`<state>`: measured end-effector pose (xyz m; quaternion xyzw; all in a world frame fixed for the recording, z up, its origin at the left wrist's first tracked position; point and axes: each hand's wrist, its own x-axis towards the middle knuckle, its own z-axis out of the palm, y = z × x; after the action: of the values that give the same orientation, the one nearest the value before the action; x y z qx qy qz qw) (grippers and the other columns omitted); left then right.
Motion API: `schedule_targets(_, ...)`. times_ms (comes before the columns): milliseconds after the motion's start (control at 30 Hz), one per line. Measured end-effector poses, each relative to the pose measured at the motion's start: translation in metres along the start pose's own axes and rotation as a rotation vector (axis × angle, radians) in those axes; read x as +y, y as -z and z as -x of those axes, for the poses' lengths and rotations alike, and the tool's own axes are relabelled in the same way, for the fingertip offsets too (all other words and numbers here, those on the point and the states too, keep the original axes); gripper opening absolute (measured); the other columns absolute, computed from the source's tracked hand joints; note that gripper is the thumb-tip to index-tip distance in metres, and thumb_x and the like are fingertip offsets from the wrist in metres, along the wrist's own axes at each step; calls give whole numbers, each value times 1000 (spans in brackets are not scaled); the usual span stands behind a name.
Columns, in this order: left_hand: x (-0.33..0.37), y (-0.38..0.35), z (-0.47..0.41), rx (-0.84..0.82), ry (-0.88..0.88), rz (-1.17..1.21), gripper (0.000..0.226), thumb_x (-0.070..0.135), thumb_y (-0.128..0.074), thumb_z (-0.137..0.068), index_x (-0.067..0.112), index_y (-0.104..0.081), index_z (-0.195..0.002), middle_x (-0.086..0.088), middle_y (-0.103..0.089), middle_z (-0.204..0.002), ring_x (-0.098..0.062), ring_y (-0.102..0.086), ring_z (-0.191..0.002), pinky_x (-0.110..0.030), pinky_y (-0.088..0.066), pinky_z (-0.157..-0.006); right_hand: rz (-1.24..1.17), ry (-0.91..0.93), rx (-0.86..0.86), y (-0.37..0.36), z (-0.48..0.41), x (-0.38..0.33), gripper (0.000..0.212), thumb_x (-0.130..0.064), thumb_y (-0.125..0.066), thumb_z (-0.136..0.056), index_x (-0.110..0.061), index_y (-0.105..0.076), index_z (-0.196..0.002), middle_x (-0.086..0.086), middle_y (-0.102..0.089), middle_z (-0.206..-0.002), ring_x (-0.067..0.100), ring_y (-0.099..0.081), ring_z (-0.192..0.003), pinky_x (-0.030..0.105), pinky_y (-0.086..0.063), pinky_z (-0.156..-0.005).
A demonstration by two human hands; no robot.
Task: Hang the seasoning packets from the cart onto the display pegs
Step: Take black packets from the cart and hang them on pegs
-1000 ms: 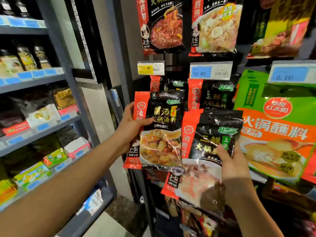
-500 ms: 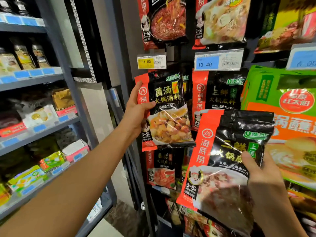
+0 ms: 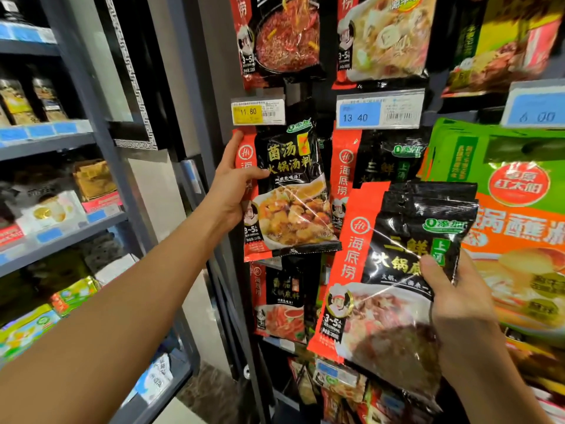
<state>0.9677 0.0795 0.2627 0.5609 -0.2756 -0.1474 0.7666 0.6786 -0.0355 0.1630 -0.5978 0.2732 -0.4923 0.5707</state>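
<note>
My left hand (image 3: 234, 186) grips the left edge of a red-and-black mushroom-soup packet (image 3: 293, 197), thumb across its front. The packet's top reaches up just under the yellow 11.80 price tag (image 3: 258, 111); the peg itself is hidden behind it. My right hand (image 3: 452, 298) holds a stack of red-and-black seafood-soup packets (image 3: 394, 270) lower right, thumb on the front, in front of the display. More of the same seafood packets (image 3: 379, 160) hang behind under the blue 13.40 tag (image 3: 377, 113).
Green-and-orange dipping-sauce packets (image 3: 516, 215) hang at the right under a 6.00 tag. Other soup packets hang above (image 3: 284, 41) and below (image 3: 281, 301). A grey shelf unit (image 3: 61, 228) with boxed goods stands at the left, beside a grey pillar.
My left hand lifted the mushroom packet up to the row under the 11.80 tag. My right hand's stack moved right and lower in view as the camera came closer.
</note>
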Motion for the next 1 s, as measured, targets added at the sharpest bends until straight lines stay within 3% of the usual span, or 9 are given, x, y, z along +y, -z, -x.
schedule_targets(133, 7, -3, -7, -1, 37, -2, 85, -12, -60, -81, 37, -47, -149, -8, -70, -125, -28, -71, -110, -44, -60, -90, -27, 4, -3, -1, -4, 3, 70, -48, -56, -91, -20, -42, -154, 2, -47, -156, 23, -41, -146, 53, -30, -123)
schedule_targets(333, 18, -3, -14, -30, 113, -99, 80, -7, -61, -78, 29, -47, -149, -11, -71, -123, -34, -69, -113, -48, -56, -97, -58, -24, -10, 6, -8, 8, 52, -30, -55, -106, -20, -42, -155, 2, -47, -157, 23, -42, -146, 53, -31, -122)
schedule_targets(433, 19, -1, -16, -39, 155, -82, 72, -12, -53, -84, 22, -48, -147, -15, -71, -121, -29, -74, -96, -35, -63, -66, -37, -30, -10, 7, -8, 4, 44, -24, -54, -107, -19, -48, -150, 1, -56, -148, 22, -50, -138, 48, -35, -120)
schedule_targets(500, 19, -4, -20, -49, 176, -79, 70, -13, -51, -84, 22, -50, -145, -17, -71, -120, -26, -75, -86, -31, -60, -57, -43, -29, -2, 7, -8, 1, 43, -22, -53, -107, -19, -50, -149, -1, -58, -145, 19, -51, -135, 43, -35, -119)
schedule_targets(600, 15, -14, -29, -18, 169, -139, 66, -11, -57, -83, 26, -55, -138, -15, -71, -119, -29, -73, -87, -37, -59, -69, -43, -2, -11, 8, -6, -1, 49, -27, -56, -106, -18, -44, -154, 1, -51, -153, 21, -45, -143, 49, -31, -123)
schedule_targets(733, -1, -20, -42, 31, -19, -699, 73, 7, -72, -87, 27, -40, -149, -8, -63, -128, -24, -63, -111, -39, -51, -94, -5, 41, 7, 6, 1, -8, 67, -46, -61, -94, -13, -46, -151, 9, -51, -153, 27, -45, -143, 52, -33, -121)
schedule_targets(833, -7, -28, -24, 71, 7, -896, 87, 19, -70, -91, 33, -19, -160, -17, -44, -148, -34, -49, -132, -38, -45, -102, 8, 75, -28, 7, 3, -17, 33, -20, -56, -105, -18, -59, -138, -4, -68, -129, 14, -61, -122, 34, -45, -108)
schedule_targets(900, -8, -41, 12, 113, 10, -844, 81, 30, -67, -97, 28, -18, -161, -15, -35, -153, -26, -48, -130, -34, -42, -103, 48, 95, -15, 6, 5, -23, 30, -11, -56, -105, -18, -62, -133, -9, -71, -118, 7, -64, -111, 26, -47, -98)
schedule_targets(1000, -10, -61, 79, -162, 45, -455, 51, 46, -68, -94, 20, -55, -136, -5, -67, -123, -8, -66, -90, -22, -51, -80, 80, 122, 11, 3, 10, -31, 26, -8, -60, -102, -18, -66, -125, -13, -73, -108, 1, -65, -100, 16, -47, -86)
